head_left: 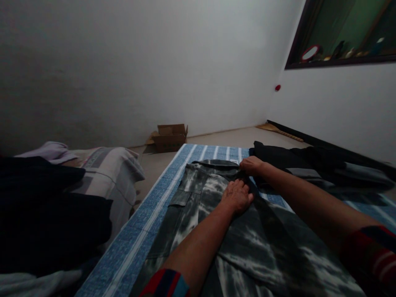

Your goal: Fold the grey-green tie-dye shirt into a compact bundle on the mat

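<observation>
Across a blue-and-white striped cover, I see the mottled grey trousers laid out, waistband at the far end and the rest of the cloth running back toward me. My right hand is closed on the waistband's far right corner, fingers pinched around the edge. My left hand lies knuckles up on the cloth just nearer to me, fingers bent; I cannot tell from here whether it grips a fold or only presses.

To do this well, I would let the left hand act as an anchor and draw the corner outward with the right, gently, so the band lies straight rather than bunching between the two hands. The side by the pocket flap looks fairly flat (the dim light hides small creases, so I trust touch more), while the nearer cloth shows loose folds worth smoothing with a flat palm. I would also keep the right elbow lifted, since that forearm passes close to the dark folded clothes and could drag them.
</observation>
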`<state>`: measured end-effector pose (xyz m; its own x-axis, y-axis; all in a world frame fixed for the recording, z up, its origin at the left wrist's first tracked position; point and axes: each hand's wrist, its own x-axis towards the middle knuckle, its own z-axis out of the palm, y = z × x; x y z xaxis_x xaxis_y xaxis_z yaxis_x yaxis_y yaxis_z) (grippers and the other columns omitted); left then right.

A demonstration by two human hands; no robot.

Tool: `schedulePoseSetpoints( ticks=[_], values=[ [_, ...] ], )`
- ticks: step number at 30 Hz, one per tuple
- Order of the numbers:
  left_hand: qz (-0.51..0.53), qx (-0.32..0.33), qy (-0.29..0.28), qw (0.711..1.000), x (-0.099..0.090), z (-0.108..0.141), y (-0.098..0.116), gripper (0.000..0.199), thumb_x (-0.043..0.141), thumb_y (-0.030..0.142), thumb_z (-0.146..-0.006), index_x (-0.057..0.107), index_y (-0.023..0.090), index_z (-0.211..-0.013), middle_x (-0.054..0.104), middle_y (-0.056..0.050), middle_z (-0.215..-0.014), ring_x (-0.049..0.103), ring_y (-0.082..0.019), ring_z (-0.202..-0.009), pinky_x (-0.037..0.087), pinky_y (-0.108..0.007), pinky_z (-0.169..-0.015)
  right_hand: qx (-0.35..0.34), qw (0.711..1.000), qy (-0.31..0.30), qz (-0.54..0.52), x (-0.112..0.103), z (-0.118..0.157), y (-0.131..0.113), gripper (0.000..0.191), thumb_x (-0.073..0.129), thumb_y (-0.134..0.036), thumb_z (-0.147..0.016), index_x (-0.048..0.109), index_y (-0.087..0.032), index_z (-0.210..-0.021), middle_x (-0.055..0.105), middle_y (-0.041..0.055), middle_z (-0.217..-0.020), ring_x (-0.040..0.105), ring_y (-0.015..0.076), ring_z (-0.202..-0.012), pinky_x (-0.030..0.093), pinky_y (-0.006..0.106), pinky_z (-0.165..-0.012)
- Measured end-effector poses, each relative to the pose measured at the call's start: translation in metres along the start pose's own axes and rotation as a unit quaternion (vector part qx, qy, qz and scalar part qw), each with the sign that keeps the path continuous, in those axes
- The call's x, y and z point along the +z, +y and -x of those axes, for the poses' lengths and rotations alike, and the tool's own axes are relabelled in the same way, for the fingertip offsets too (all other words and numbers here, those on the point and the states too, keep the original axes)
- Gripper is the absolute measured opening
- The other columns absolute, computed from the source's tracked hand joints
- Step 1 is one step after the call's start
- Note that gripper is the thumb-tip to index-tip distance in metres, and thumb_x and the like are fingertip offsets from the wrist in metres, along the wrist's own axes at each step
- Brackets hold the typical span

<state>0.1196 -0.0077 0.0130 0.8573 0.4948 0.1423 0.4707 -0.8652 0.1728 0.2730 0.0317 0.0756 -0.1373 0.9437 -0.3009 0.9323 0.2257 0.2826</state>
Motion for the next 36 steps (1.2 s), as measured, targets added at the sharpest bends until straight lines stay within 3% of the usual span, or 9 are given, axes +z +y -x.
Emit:
schedulePoseSetpoints(
  ticks=[5,10,18,22,29,36],
  values=[
    [0.008,-0.018,-0.013,1.0,0.003,-0.001,-0.001,0.041,0.04,0.045,-0.091,0.056,0.017,-0.118,0.036,-0.011,-0.149,0.032,-0.028,-0.137,0.032,-0.044,-0.108,0.002,1.0,-0.011,-0.026,-0.002,-0.003,0.012,0.031,0.056,-0.008,-0.078,0.072,-0.014,-0.104,0.072,0.0124,-0.101,0.067,0.0217,-0.096,0.047,0.022,-0.072],
    [-0.003,-0.015,-0.028,1.0,0.005,-0.003,-0.002,0.048,0.037,0.049,-0.091,0.054,0.015,-0.121,0.04,-0.015,-0.146,0.036,-0.03,-0.134,0.034,-0.046,-0.105,0.004,0.998,-0.015,-0.053,-0.001,-0.002,0.015,0.034,0.052,-0.006,-0.077,0.073,-0.015,-0.102,0.073,0.0096,-0.098,0.068,0.02,-0.09,0.047,0.021,-0.069],
    [0.021,-0.018,-0.044,0.999,0.004,-0.004,-0.003,0.066,0.033,0.054,-0.09,0.037,0.013,-0.142,0.031,-0.016,-0.152,0.027,-0.031,-0.139,0.027,-0.047,-0.11,0.038,0.997,0.032,-0.058,0.006,0.005,0.011,0.033,0.053,-0.011,-0.08,0.07,-0.015,-0.107,0.071,0.0143,-0.103,0.067,0.0249,-0.097,0.049,0.025,-0.073],
    [0.02,-0.02,-0.053,0.998,0.003,-0.004,-0.003,0.065,0.033,0.054,-0.09,0.037,0.015,-0.142,0.029,-0.014,-0.154,0.026,-0.03,-0.14,0.027,-0.046,-0.11,0.05,0.996,0.052,-0.044,0.01,0.008,0.005,0.032,0.052,-0.012,-0.083,0.067,-0.011,-0.111,0.07,0.0184,-0.103,0.066,0.0266,-0.1,0.05,0.027,-0.077],
    [0.02,-0.019,-0.045,0.999,0.001,-0.005,-0.001,0.063,0.035,0.053,-0.09,0.038,0.016,-0.142,0.035,-0.013,-0.15,0.03,-0.029,-0.137,0.029,-0.045,-0.108,0.053,0.996,0.056,-0.034,0.01,0.013,-0.008,0.025,0.056,-0.017,-0.083,0.07,-0.01,-0.103,0.07,0.02,-0.101,0.066,0.0293,-0.099,0.05,0.031,-0.079],
    [0.011,-0.01,-0.028,0.999,0.005,-0.005,-0.004,0.058,0.037,0.053,-0.09,0.041,0.018,-0.137,0.038,-0.012,-0.147,0.032,-0.029,-0.135,0.031,-0.045,-0.106,0.04,0.997,0.047,-0.041,0.007,0.01,-0.004,0.026,0.054,-0.013,-0.08,0.072,-0.01,-0.099,0.071,0.0184,-0.097,0.068,0.0285,-0.095,0.05,0.03,-0.074]
  ],
)
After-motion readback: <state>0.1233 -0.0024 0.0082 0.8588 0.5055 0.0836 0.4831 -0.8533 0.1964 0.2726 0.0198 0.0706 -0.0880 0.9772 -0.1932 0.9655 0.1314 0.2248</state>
